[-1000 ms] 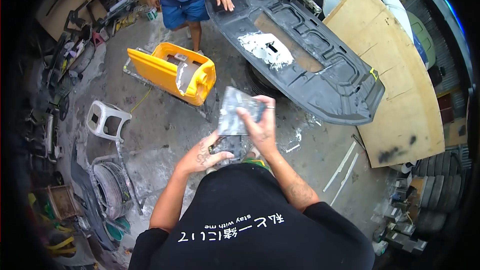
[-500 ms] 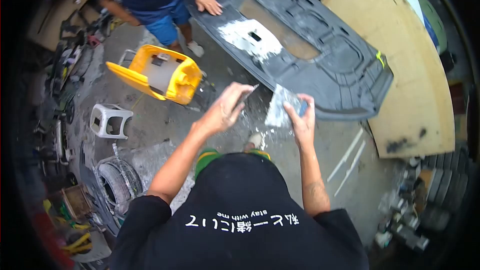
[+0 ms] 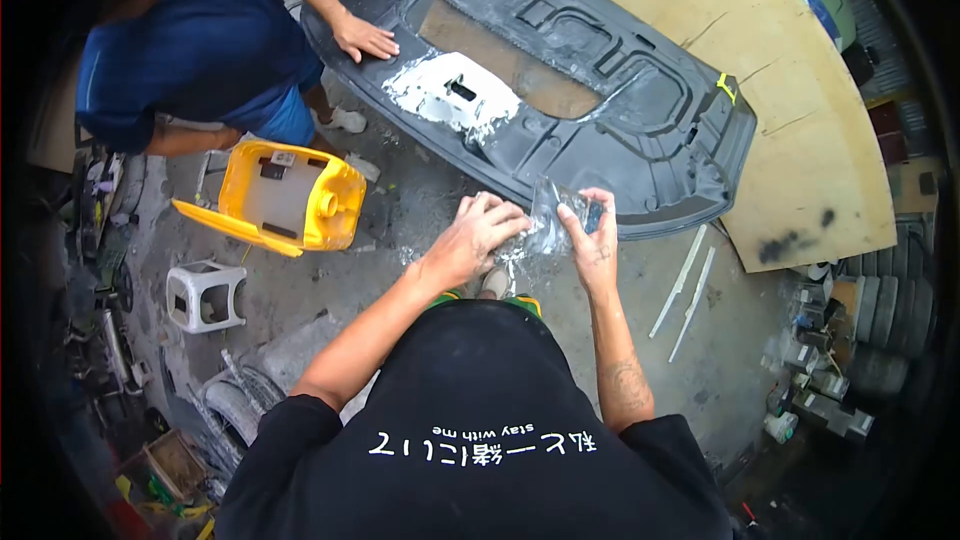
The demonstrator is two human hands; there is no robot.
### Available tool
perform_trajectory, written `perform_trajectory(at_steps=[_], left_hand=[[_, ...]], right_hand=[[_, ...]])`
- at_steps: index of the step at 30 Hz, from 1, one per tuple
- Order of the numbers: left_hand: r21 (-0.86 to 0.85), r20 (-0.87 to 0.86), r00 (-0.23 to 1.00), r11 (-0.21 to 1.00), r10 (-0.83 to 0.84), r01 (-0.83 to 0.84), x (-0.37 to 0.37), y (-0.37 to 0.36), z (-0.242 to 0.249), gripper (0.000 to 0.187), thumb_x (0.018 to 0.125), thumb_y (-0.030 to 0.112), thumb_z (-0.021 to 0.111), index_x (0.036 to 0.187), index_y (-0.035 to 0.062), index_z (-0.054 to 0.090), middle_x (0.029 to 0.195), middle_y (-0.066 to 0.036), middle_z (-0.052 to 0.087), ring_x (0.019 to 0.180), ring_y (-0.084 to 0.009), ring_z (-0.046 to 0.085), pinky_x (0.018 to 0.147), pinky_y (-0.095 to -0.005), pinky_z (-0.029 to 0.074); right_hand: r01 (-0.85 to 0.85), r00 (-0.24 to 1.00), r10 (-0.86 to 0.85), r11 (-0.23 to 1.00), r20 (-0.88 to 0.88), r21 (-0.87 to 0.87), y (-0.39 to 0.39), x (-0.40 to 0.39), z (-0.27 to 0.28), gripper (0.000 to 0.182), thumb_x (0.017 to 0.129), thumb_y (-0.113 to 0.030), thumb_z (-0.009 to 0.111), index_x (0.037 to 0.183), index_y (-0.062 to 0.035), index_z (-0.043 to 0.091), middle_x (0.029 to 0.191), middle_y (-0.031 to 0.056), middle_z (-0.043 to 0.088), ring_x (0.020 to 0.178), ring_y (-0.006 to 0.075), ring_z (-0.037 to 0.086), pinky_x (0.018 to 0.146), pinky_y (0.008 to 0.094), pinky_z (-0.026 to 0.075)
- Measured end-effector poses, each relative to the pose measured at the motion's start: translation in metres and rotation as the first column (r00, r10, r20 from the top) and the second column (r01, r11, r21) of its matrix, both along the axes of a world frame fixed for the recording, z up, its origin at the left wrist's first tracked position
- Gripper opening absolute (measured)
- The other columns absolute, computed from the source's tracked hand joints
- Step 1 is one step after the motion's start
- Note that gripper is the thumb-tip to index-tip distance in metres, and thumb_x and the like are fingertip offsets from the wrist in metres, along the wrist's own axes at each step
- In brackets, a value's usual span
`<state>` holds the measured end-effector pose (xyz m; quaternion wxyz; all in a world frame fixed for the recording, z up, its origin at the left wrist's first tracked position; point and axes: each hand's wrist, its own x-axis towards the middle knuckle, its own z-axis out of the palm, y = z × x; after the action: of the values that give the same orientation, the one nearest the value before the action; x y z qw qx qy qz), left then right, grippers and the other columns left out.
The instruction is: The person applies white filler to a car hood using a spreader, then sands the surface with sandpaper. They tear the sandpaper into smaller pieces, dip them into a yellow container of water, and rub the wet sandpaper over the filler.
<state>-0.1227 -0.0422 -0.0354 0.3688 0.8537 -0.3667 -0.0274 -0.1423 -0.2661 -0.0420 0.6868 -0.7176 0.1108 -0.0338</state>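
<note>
The wearer's left hand and right hand make two, with one flat plate. Farther off are one black panel and one co-worker. The left has one yellow container and one white stool; the right, one large board and two pale strips.

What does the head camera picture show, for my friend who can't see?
A person in a black shirt holds a smeared flat plate in the right hand, the left hand beside it, near a big dark panel with a white patch. Another person's hand rests on the panel; a cut-open yellow jug and white stool are to the left.
</note>
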Motion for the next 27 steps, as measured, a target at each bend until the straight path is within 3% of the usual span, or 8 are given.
perform_trajectory(at_steps=[4, 6, 8, 12, 14, 18, 22, 27], left_hand=[[-0.098, 0.042, 0.993, 0.988, -0.112, 0.116, 0.011, 0.002, -0.013, 0.057, 0.066, -0.004, 0.067, 0.121, 0.0094, 0.066, 0.121, -0.004, 0.064, 0.114, -0.0290, 0.053, 0.096, -0.0448, 0.039], [-0.148, -0.021, 0.980, 0.970, -0.199, 0.193, 0.018, 0.004, -0.018, 0.050, 0.069, -0.002, 0.068, 0.118, 0.0082, 0.068, 0.118, -0.005, 0.065, 0.113, -0.0290, 0.054, 0.096, -0.0443, 0.039], [-0.119, -0.084, 0.960, 0.959, -0.267, 0.257, 0.022, 0.006, -0.027, 0.052, 0.069, -0.004, 0.066, 0.120, 0.0080, 0.067, 0.118, -0.006, 0.064, 0.113, -0.0294, 0.054, 0.097, -0.0449, 0.040], [-0.189, -0.237, 0.930, 0.952, -0.281, 0.239, 0.030, 0.009, -0.054, 0.053, 0.075, -0.009, 0.062, 0.125, 0.0087, 0.064, 0.119, -0.008, 0.063, 0.114, -0.0299, 0.055, 0.098, -0.0426, 0.043], [-0.516, -0.440, 0.857, 0.856, -0.267, 0.002, 0.037, 0.005, -0.051, 0.045, 0.085, -0.004, 0.063, 0.128, 0.0091, 0.063, 0.122, -0.008, 0.062, 0.118, -0.0256, 0.057, 0.102, -0.0382, 0.044], [-0.622, -0.691, 0.645, 0.724, -0.326, -0.300, 0.043, -0.004, -0.014, 0.044, 0.093, 0.005, 0.065, 0.136, 0.0052, 0.054, 0.128, -0.006, 0.055, 0.126, -0.0163, 0.050, 0.109, -0.0328, 0.039], [-0.679, -0.580, 0.723, 0.713, -0.376, -0.173, 0.039, -0.038, -0.002, 0.053, 0.090, -0.006, 0.059, 0.139, 0.0063, 0.046, 0.141, -0.008, 0.045, 0.137, -0.0197, 0.041, 0.115, -0.0367, 0.032], [-0.583, -0.257, 0.958, 0.811, -0.127, -0.049, 0.040, -0.081, 0.001, 0.063, 0.072, -0.019, 0.054, 0.130, 0.0058, 0.049, 0.132, -0.015, 0.046, 0.127, -0.0305, 0.046, 0.109, -0.0398, 0.035]], right_hand=[[0.084, 0.995, -0.086, 0.995, 0.050, 0.050, 0.005, -0.004, 0.000, 0.034, 0.091, -0.013, 0.075, 0.117, -0.0100, 0.052, 0.103, 0.0001, 0.053, 0.082, 0.0071, 0.052, 0.070, 0.0218, 0.045], [0.188, 0.981, -0.177, 0.968, 0.080, -0.164, -0.010, -0.007, -0.011, 0.035, 0.092, -0.013, 0.074, 0.118, -0.0108, 0.051, 0.104, 0.0010, 0.055, 0.081, 0.0080, 0.056, 0.060, 0.0217, 0.046], [0.405, 0.912, -0.410, 0.882, -0.031, 0.242, -0.007, -0.006, 0.022, 0.036, 0.092, -0.014, 0.074, 0.119, -0.0122, 0.049, 0.099, 0.0008, 0.059, 0.077, 0.0078, 0.059, 0.048, 0.0206, 0.042], [0.510, 0.831, -0.542, 0.832, 0.125, 0.219, -0.013, 0.005, 0.038, 0.035, 0.094, -0.017, 0.073, 0.120, -0.0150, 0.049, 0.089, -0.0019, 0.059, 0.065, 0.0061, 0.057, 0.039, 0.0197, 0.035], [0.491, 0.859, -0.511, 0.828, 0.007, 0.271, -0.013, 0.001, 0.034, 0.035, 0.094, -0.020, 0.073, 0.119, -0.0152, 0.049, 0.088, -0.0018, 0.059, 0.062, 0.0056, 0.055, 0.037, 0.0203, 0.033], [0.515, 0.856, -0.496, 0.790, -0.146, 0.334, -0.002, 0.001, 0.005, 0.038, 0.093, -0.023, 0.074, 0.120, -0.0158, 0.048, 0.088, -0.0014, 0.059, 0.060, 0.0083, 0.055, 0.037, 0.0227, 0.032], [0.419, 0.908, -0.386, 0.828, -0.163, 0.372, -0.007, 0.009, -0.006, 0.039, 0.095, -0.024, 0.072, 0.121, -0.0154, 0.044, 0.093, 0.0022, 0.061, 0.067, 0.0094, 0.059, 0.037, 0.0229, 0.033], [0.329, 0.943, -0.317, 0.852, -0.098, 0.407, -0.034, 0.029, 0.000, 0.038, 0.096, -0.024, 0.071, 0.120, -0.0145, 0.043, 0.097, 0.0023, 0.060, 0.068, 0.0084, 0.058, 0.039, 0.0211, 0.035]])
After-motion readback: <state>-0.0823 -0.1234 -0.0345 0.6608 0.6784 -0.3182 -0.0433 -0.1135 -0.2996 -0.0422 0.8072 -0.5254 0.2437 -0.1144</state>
